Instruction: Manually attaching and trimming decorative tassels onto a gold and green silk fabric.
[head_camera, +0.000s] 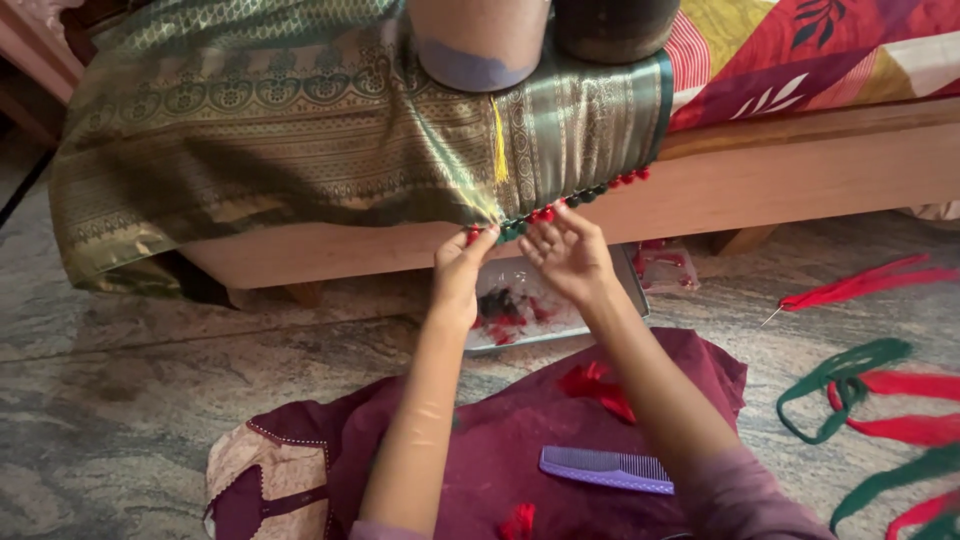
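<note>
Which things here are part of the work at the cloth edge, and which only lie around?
In the work: left hand, right hand, green-gold cloth, red and green tassel balls.

Lying about: purple comb, metal tray, red and green thread bundles, maroon cloth.

Two hands (520, 262), one purple comb (606, 469), one metal tray (560, 325).

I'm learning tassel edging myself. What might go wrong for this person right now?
1. Both hands, left hand and right hand, tug the sari edge; the cloth may slide off the bed.
2. The comb could slip from the lap.
3. Loose threads on the floor might tangle.
</note>
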